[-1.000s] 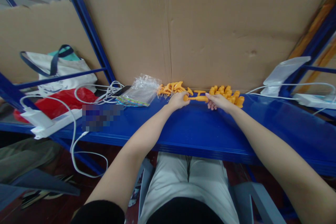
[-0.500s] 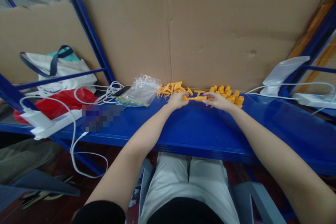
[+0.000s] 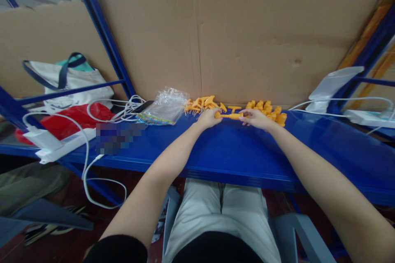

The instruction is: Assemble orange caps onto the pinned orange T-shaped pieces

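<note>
Both my hands meet at the back of the blue shelf (image 3: pixel 234 152). My left hand (image 3: pixel 209 117) is closed on the left end of a long orange ribbed plastic piece (image 3: pixel 230 116). My right hand (image 3: pixel 256 118) pinches its right end with closed fingers. The piece lies level between them, just above the shelf. Behind my left hand lies a heap of orange plastic parts (image 3: pixel 202 104) with small metal chains. A second heap of orange parts (image 3: pixel 268 111) sits behind my right hand. One loose T-shaped orange part (image 3: pixel 234 109) lies between the heaps.
A crinkled clear plastic bag (image 3: pixel 165 107) lies left of the parts, beside a phone and white cables (image 3: pixel 123 109). A power strip (image 3: pixel 52 144), red bag (image 3: pixel 77 117) and tote bag (image 3: pixel 70 80) stand further left. Cardboard (image 3: pixel 247 37) backs the shelf. Another power strip (image 3: pixel 367 117) lies right.
My right hand's fingers have closed in tighter on the right end of the orange piece. My left hand has stayed where it was.
</note>
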{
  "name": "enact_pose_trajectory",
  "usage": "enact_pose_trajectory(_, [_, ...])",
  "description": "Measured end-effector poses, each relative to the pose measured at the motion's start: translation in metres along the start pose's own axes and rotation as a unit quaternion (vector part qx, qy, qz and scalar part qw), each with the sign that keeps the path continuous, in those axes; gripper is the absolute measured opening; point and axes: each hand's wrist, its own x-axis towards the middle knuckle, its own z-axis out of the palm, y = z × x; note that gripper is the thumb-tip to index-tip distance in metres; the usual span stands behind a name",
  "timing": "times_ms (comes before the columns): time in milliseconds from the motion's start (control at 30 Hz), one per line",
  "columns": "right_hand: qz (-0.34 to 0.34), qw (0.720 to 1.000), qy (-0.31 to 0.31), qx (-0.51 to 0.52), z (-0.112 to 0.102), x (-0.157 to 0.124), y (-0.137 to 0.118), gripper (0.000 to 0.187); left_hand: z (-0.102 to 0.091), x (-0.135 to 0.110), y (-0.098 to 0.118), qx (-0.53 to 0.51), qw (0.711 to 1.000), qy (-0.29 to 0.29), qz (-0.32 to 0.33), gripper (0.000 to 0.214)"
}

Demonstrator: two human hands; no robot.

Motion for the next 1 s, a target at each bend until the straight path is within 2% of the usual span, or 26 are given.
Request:
enact_pose_trajectory(100, [-0.02,0.999,0.025,-0.043,-0.004,0.002,0.0,0.023,0.004,0.001,-0.004,-0.02,1.0,-0.008,0.018,0.055])
enact_pose_trajectory(200, [-0.035,0.986,0.082,-0.144,-0.012,0.002,-0.005,0.023,0.009,0.003,-0.009,-0.046,0.998,-0.019,0.039,0.067])
enact_pose_trajectory(300, [-0.012,0.956,0.14,-0.259,-0.019,-0.002,-0.013,0.021,0.014,0.007,-0.016,-0.043,0.997,-0.018,0.058,0.059])
enact_pose_trajectory(367, [0.009,0.938,0.15,-0.313,-0.02,-0.004,-0.017,0.025,0.017,0.009,-0.019,-0.028,0.997,-0.027,0.065,0.052])
enact_pose_trajectory(467, [0.033,0.924,0.127,-0.358,-0.018,-0.008,-0.021,0.035,0.019,0.011,-0.022,-0.003,0.996,-0.05,0.072,0.043])
enact_pose_trajectory(533, [0.029,0.925,0.095,-0.367,-0.014,-0.009,-0.022,0.038,0.019,0.012,-0.021,0.013,0.995,-0.062,0.074,0.038])
enact_pose_trajectory(800, [0.032,0.929,-0.027,-0.369,0.007,-0.017,-0.034,0.031,0.019,0.008,-0.012,0.047,0.995,-0.072,0.06,0.03])
enact_pose_trajectory(1000, [0.017,0.93,-0.042,-0.364,0.007,-0.019,-0.034,0.039,0.016,0.012,-0.006,0.092,0.994,-0.045,0.025,0.032])
